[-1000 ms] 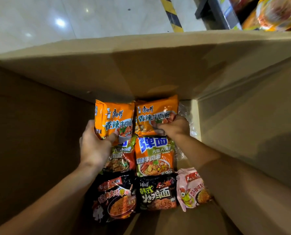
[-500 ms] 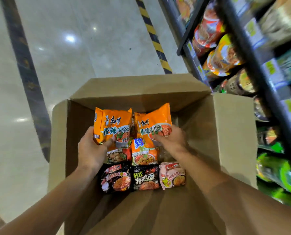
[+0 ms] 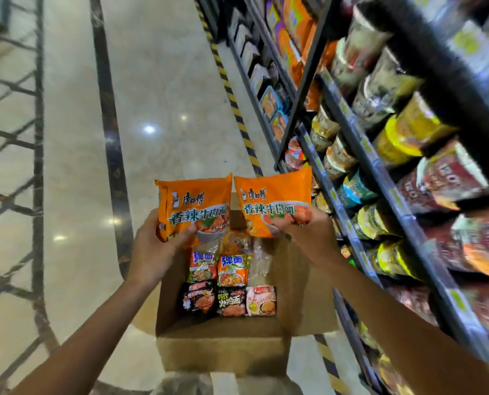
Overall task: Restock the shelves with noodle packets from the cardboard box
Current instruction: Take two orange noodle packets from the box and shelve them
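The left hand (image 3: 155, 249) grips 1 orange noodle packet (image 3: 195, 208) by its lower left corner, thumb curled over the front, while the right hand (image 3: 309, 235) pinches a second orange packet (image 3: 274, 201) along its lower edge. Both packets are above the open cardboard box (image 3: 220, 349), beside the shelves (image 3: 386, 178). Inside the box lie 2 orange-and-green packets (image 3: 233, 269), 2 black packets (image 3: 199, 297) and 1 pink packet (image 3: 261, 300).

left orange packet (image 3: 193, 206): 康师傅 香辣牛肉面 | right orange packet (image 3: 273, 203): same (partly covered)
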A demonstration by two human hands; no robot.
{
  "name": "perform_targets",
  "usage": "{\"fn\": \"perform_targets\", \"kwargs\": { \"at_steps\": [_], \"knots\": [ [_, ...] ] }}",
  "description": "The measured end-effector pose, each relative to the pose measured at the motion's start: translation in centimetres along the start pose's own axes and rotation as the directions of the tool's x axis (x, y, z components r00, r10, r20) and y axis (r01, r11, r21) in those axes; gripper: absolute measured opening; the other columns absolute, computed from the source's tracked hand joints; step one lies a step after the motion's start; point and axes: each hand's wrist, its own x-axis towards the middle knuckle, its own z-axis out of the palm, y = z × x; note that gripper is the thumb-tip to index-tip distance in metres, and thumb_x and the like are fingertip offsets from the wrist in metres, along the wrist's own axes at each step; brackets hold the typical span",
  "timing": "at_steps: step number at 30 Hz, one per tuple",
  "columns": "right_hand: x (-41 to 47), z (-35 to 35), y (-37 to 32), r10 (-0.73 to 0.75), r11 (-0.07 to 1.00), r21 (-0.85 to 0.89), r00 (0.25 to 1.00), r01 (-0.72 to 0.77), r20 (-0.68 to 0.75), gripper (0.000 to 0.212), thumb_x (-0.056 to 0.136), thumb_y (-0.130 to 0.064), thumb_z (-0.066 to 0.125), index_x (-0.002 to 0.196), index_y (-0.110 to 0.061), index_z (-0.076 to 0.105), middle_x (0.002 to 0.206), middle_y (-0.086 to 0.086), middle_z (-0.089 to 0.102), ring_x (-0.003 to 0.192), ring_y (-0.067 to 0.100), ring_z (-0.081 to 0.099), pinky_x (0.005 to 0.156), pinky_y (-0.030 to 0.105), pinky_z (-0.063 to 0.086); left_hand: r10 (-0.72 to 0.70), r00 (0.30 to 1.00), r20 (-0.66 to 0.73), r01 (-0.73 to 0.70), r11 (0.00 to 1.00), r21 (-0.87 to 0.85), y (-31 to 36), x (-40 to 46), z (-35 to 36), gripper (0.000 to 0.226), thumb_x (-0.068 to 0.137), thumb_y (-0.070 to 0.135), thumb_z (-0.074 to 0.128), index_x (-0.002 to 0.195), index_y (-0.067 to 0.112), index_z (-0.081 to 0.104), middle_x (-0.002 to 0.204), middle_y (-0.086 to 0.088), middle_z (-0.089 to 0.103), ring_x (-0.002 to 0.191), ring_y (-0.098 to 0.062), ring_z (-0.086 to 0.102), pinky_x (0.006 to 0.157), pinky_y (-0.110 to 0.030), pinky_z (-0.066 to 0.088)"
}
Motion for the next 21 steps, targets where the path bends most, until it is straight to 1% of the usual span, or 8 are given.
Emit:
{"fn": "perform_targets", "kwargs": {
  "at_steps": [4, 7, 9, 12, 15, 16, 18, 21],
  "knots": [
    [-6.0, -3.1, -6.1, -0.097, 0.994, 0.048, 0.994, 0.099, -0.051, 0.026, 0.073, -0.025, 0.09, 0.09, -0.017, 0.072, 0.086, -0.005, 0.077, 0.081, 0.011, 0.073, 0.078, 0.03, 0.058, 0.103, 0.994, 0.037, -0.102, 0.994, -0.045, 5.3, -4.4, -2.8, 0.047, 0.083, 0.033, 0.076, 0.125, 0.031, 0.057, 0.113, 0.014, 0.07, 0.101, 0.0, 0.067, 0.082, -0.024, 0.056],
    [-11.1, -4.9, -9.1, -0.136, 0.988, 0.06, 0.986, 0.143, -0.1, 0.02, 0.076, -0.022, 0.087, 0.083, -0.022, 0.068, 0.074, -0.017, 0.073, 0.071, -0.002, 0.068, 0.066, 0.013, 0.049, 0.195, 0.978, 0.067, -0.191, 0.979, -0.068, 8.4, -7.0, -5.4, 0.048, 0.084, 0.031, 0.075, 0.128, 0.028, 0.057, 0.115, 0.011, 0.07, 0.103, -0.001, 0.067, 0.082, -0.022, 0.055],
    [-14.6, -5.5, -10.3, -0.162, 0.982, 0.072, 0.977, 0.173, -0.137, 0.022, 0.075, -0.023, 0.087, 0.086, -0.022, 0.068, 0.071, -0.02, 0.072, 0.068, -0.004, 0.067, 0.062, 0.01, 0.046, 0.244, 0.967, 0.074, -0.238, 0.968, -0.086, 10.0, -8.2, -7.2, 0.047, 0.084, 0.032, 0.075, 0.127, 0.032, 0.056, 0.115, 0.011, 0.07, 0.102, -0.002, 0.067, 0.081, -0.023, 0.055],
    [-19.9, -5.7, -10.9, -0.176, 0.979, 0.066, 0.962, 0.193, -0.209, 0.029, 0.074, -0.029, 0.087, 0.093, -0.017, 0.069, 0.081, -0.01, 0.075, 0.078, 0.005, 0.071, 0.065, 0.019, 0.051, 0.317, 0.941, 0.12, -0.302, 0.945, -0.123, 11.8, -9.9, -9.4, 0.045, 0.083, 0.034, 0.075, 0.125, 0.033, 0.057, 0.113, 0.013, 0.07, 0.099, 0.001, 0.067, 0.078, -0.021, 0.056],
    [-25.1, -5.6, -11.1, -0.183, 0.972, 0.082, 0.931, 0.219, -0.316, 0.036, 0.077, -0.035, 0.085, 0.098, -0.009, 0.07, 0.091, 0.007, 0.076, 0.087, 0.024, 0.072, 0.075, 0.044, 0.057, 0.375, 0.91, 0.176, -0.347, 0.923, -0.167, 13.2, -11.9, -11.1, 0.046, 0.083, 0.033, 0.076, 0.126, 0.029, 0.059, 0.111, 0.012, 0.07, 0.097, 0.001, 0.068, 0.075, -0.02, 0.058],
    [-26.7, -5.6, -11.2, -0.185, 0.97, 0.086, 0.918, 0.228, -0.351, 0.034, 0.078, -0.033, 0.085, 0.099, -0.01, 0.071, 0.094, 0.008, 0.076, 0.089, 0.026, 0.072, 0.076, 0.045, 0.057, 0.394, 0.896, 0.204, -0.361, 0.915, -0.182, 13.5, -12.5, -11.5, 0.046, 0.083, 0.032, 0.076, 0.126, 0.028, 0.059, 0.111, 0.011, 0.071, 0.097, -0.001, 0.069, 0.073, -0.02, 0.058],
    [-29.9, -5.7, -11.3, -0.176, 0.96, 0.133, 0.899, 0.247, -0.402, 0.021, 0.083, -0.022, 0.081, 0.101, -0.015, 0.073, 0.095, 0.0, 0.078, 0.087, 0.017, 0.074, 0.068, 0.032, 0.059, 0.436, 0.862, 0.257, -0.388, 0.896, -0.217, 14.3, -14.0, -11.8, 0.048, 0.082, 0.031, 0.075, 0.127, 0.027, 0.059, 0.112, 0.009, 0.072, 0.098, -0.006, 0.07, 0.074, -0.023, 0.06],
    [-34.6, -6.6, -11.1, -0.158, 0.944, 0.186, 0.869, 0.272, -0.468, 0.024, 0.085, -0.019, 0.078, 0.109, -0.019, 0.071, 0.1, -0.008, 0.077, 0.091, 0.009, 0.073, 0.068, 0.018, 0.055, 0.493, 0.806, 0.328, -0.427, 0.868, -0.253, 15.4, -16.4, -11.2, 0.048, 0.081, 0.033, 0.076, 0.126, 0.03, 0.06, 0.112, 0.011, 0.072, 0.098, -0.009, 0.07, 0.072, -0.026, 0.06]
  ]
}}
